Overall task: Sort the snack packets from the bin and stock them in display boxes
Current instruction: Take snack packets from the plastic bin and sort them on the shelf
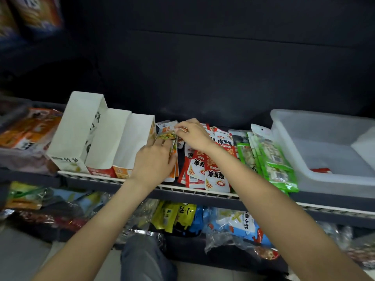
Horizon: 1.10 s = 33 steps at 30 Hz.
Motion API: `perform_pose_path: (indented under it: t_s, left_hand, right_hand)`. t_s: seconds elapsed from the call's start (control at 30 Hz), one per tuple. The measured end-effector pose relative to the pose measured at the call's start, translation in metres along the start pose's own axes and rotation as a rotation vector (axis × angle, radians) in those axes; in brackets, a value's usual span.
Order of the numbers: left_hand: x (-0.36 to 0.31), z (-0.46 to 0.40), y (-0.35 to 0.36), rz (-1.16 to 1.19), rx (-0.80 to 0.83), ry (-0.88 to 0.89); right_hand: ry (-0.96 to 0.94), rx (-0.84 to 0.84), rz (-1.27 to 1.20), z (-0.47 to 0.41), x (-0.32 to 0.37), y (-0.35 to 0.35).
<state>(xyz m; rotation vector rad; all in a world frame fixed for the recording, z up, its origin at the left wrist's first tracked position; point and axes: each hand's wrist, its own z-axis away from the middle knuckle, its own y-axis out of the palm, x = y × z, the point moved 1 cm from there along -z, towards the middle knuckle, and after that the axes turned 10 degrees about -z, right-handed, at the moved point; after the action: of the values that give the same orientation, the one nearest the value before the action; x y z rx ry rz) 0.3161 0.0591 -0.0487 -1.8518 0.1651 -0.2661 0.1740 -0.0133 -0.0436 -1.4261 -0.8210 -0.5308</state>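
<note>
Packet (166,136) glossy, orange-white, food picture; right hand (194,134) pinches it.
</note>
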Motion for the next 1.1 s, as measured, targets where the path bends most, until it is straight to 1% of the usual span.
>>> perform_pose_path:
  t_s: [0.07,0.17,0.27,0.33,0.43,0.47,0.53,0.6,0.63,0.67,0.73,0.8,0.87,0.93,1.0,1.1]
  left_hand:
    - [-0.004,-0.002,-0.005,0.0,-0.079,0.026]
    - [-0.017,-0.007,-0.016,0.063,-0.246,0.089]
    - [-0.05,-0.019,-0.027,0.261,-0.317,0.198]
    - [-0.082,-0.032,-0.031,0.472,-0.285,0.253]
    - [-0.14,-0.062,-0.031,0.748,-0.18,0.348]
    - [-0.161,-0.073,-0.033,0.799,-0.159,0.396]
    - [-0.201,-0.094,-0.035,0.823,-0.132,0.503]
    - [-0.237,-0.113,-0.033,0.787,-0.056,0.588]
    - [-0.253,-0.12,-0.029,0.752,0.002,0.631]
    - [-0.268,-0.126,-0.024,0.706,0.063,0.669]
    - [-0.293,-0.134,-0.015,0.579,0.164,0.721]
    - [-0.31,-0.138,-0.008,0.46,0.214,0.753]
    - [-0.32,-0.14,-0.004,0.402,0.238,0.752]
    - [-0.324,-0.142,-0.001,0.381,0.258,0.728]
    - [-0.324,-0.143,-0.001,0.361,0.275,0.715]
    - [-0.323,-0.144,-0.003,0.329,0.293,0.739]
  right_hand:
    - [-0.05,-0.023,-0.032,0.013,0.002,-0.011]
    - [-0.119,-0.129,-0.074,0.039,-0.001,-0.038]
    - [-0.13,-0.242,-0.064,0.072,-0.017,-0.08]
    - [-0.109,-0.298,-0.002,0.095,-0.034,-0.115]
    - [-0.034,-0.378,0.132,0.124,-0.069,-0.17]
    - [0.005,-0.408,0.182,0.132,-0.083,-0.188]
    - [0.092,-0.434,0.287,0.145,-0.11,-0.221]
    - [0.197,-0.376,0.355,0.155,-0.136,-0.248]
    - [0.256,-0.308,0.38,0.158,-0.149,-0.258]
    - [0.314,-0.214,0.407,0.159,-0.16,-0.266]
    - [0.454,0.026,0.453,0.159,-0.182,-0.276]
    - [0.588,0.251,0.467,0.154,-0.201,-0.281]
    - [0.674,0.419,0.511,0.147,-0.218,-0.279]
    - [0.687,0.482,0.579,0.142,-0.232,-0.272]
    - [0.627,0.479,0.643,0.135,-0.244,-0.264]
    - [0.54,0.443,0.624,0.124,-0.255,-0.265]
